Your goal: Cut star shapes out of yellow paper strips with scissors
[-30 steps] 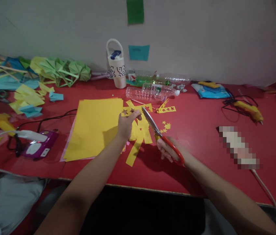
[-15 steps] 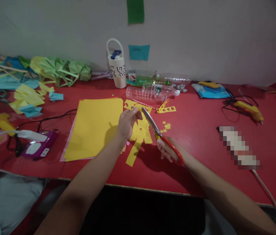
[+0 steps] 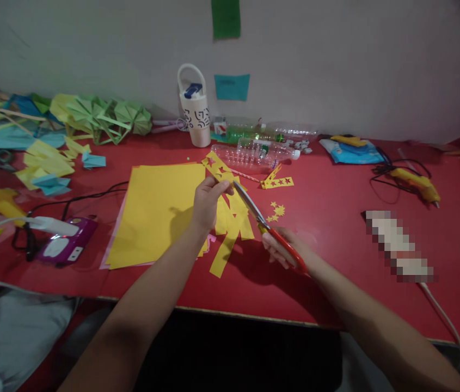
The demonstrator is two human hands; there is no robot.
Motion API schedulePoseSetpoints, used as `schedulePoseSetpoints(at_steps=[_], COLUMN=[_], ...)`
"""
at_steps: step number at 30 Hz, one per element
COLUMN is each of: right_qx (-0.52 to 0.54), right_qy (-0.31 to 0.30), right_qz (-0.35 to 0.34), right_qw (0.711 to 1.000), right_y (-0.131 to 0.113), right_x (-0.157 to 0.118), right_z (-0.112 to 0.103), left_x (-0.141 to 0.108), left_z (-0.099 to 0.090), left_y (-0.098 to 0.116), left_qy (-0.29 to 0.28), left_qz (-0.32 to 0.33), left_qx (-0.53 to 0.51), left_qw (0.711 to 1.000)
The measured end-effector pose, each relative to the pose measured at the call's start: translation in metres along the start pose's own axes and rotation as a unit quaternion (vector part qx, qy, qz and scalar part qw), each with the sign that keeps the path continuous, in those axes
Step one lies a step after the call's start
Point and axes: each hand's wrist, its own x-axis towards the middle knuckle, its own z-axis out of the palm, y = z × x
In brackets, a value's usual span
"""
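My left hand [image 3: 207,202] pinches a yellow paper strip [image 3: 214,161] with star-shaped holes, its free end slanting up and left past my fingers. In my right hand [image 3: 276,247] are scissors with red handles [image 3: 289,249]; their blades [image 3: 248,201] point up and left, the tips close to my left fingertips. Whether the blades touch the strip I cannot tell. Below lie yellow paper scraps [image 3: 224,258], and small cut-out yellow stars [image 3: 278,210] rest right of the blades. Another star-punched strip [image 3: 277,183] lies behind them.
A stack of yellow sheets [image 3: 160,212] lies on the red table [image 3: 319,218]. Behind stand a white tumbler [image 3: 197,120] and lying plastic bottles [image 3: 250,154]. A glue gun [image 3: 415,184] and blue packet [image 3: 350,151] are right; a purple socket box [image 3: 66,242] and folded paper [image 3: 103,114] are left.
My left hand has shifted slightly left and turned, and the star-holed strip now slants up behind it. The scissors have moved a little left at their tips.
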Motion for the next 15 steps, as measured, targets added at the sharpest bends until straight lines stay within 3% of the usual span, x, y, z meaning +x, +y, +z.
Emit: schedulePoseSetpoints(at_steps=[15], right_qx=[-0.014], right_qy=[-0.039], right_qz=[-0.023], right_qw=[0.999], right_y=[-0.0032], right_x=[-0.0019], right_z=[-0.0062], left_x=[-0.0001], left_z=[-0.0020], left_y=[0.0044], left_qy=[-0.036], left_qz=[0.023], left_qx=[0.046], left_qw=[0.998])
